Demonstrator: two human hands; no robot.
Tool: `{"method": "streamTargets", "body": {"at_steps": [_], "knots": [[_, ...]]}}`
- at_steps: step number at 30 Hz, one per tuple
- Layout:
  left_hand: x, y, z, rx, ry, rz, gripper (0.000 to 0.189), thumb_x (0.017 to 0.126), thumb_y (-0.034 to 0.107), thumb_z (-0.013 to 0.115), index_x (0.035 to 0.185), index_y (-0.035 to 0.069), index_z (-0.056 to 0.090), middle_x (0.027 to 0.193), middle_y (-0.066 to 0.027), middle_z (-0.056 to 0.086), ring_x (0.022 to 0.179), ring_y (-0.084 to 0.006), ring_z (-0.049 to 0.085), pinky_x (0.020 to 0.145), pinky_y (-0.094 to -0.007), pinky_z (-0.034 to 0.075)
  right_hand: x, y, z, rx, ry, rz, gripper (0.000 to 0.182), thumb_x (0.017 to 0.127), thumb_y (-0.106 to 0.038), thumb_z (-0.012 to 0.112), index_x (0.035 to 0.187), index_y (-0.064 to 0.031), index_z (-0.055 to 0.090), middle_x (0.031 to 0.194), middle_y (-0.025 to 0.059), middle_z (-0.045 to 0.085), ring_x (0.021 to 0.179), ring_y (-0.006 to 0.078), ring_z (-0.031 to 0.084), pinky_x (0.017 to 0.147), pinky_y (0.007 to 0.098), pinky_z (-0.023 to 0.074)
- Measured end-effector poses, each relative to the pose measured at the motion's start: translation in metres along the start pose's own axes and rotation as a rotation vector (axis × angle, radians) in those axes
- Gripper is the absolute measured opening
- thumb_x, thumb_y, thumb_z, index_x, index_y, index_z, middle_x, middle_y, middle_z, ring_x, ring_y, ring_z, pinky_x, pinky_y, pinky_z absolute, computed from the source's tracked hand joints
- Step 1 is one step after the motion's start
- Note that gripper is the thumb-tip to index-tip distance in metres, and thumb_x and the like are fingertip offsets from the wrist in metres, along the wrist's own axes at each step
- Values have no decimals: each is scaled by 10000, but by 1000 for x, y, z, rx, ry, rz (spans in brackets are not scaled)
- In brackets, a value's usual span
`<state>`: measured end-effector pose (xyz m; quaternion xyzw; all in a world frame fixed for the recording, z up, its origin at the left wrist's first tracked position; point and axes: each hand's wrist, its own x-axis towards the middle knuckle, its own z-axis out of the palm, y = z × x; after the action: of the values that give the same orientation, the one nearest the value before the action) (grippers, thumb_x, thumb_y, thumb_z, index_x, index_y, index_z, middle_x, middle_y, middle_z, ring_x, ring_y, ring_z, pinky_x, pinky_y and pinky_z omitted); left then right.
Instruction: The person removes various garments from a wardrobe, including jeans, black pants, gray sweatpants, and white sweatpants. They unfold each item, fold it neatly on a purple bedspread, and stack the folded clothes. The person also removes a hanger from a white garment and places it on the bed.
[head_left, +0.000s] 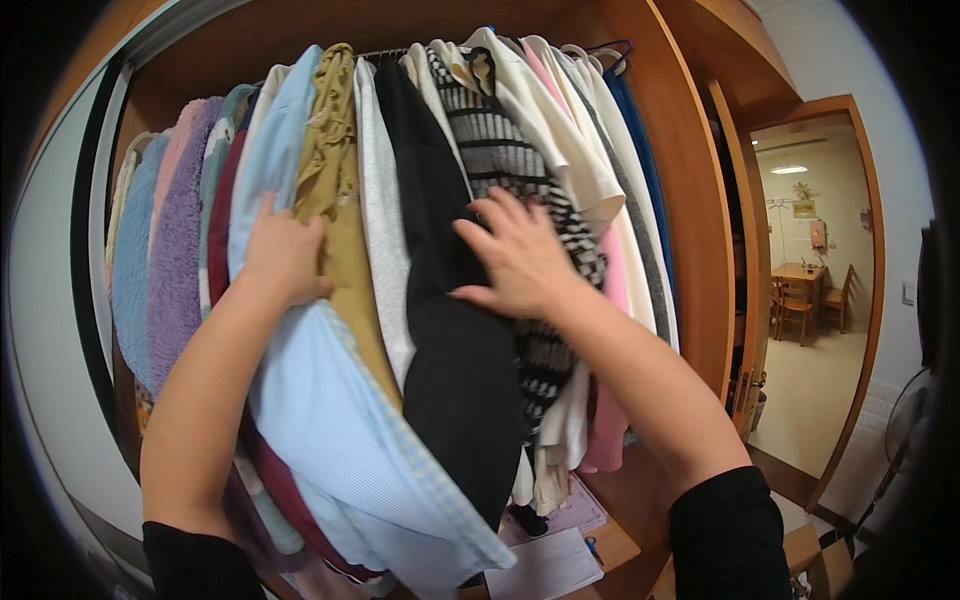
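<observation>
A row of clothes hangs from a rail (382, 54) inside a wooden wardrobe. My left hand (283, 255) lies against a light blue shirt (352, 427), its thumb beside an olive-yellow ruffled garment (349, 255). Some of its fingers are hidden, so whether it grips the cloth is unclear. The shirt's lower part swings out toward me, across the neighbouring clothes. My right hand (517, 255) is slightly blurred, with fingers spread, in front of a black garment (450, 322) and a black-and-white patterned knit (499, 142). Between my hands hangs a pale grey garment (382, 217).
Fluffy purple (180, 247) and blue (139, 247) garments hang at left, beside a sliding door (52, 300). White and pink clothes (615, 277) fill the right side, near the wardrobe's side panel (697, 225). Papers (551, 566) and blue-handled scissors (592, 550) lie below.
</observation>
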<state>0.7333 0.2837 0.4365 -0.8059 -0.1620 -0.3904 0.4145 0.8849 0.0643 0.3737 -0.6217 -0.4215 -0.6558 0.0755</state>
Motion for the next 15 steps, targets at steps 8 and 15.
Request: {"method": "streamTargets", "body": {"at_steps": [8,15], "knots": [[-18,-39,26,-89,85,-147,729,569,381,758,1201,121,503,882,-103,600,983,-256,525,1055,-441,240,-52,100,-3,-239,-126,202,753,647,-484,711,1267,-142,456,1389,60,355,1297,238,307,1049,428,258],[-24,-45,29,-135,170,-62,718,583,363,748,1209,115,497,870,-111,589,975,-263,522,1045,-447,253,-48,98,4,-255,-34,145,569,790,-520,549,1213,-141,521,1355,71,403,1255,238,371,1015,458,283]]}}
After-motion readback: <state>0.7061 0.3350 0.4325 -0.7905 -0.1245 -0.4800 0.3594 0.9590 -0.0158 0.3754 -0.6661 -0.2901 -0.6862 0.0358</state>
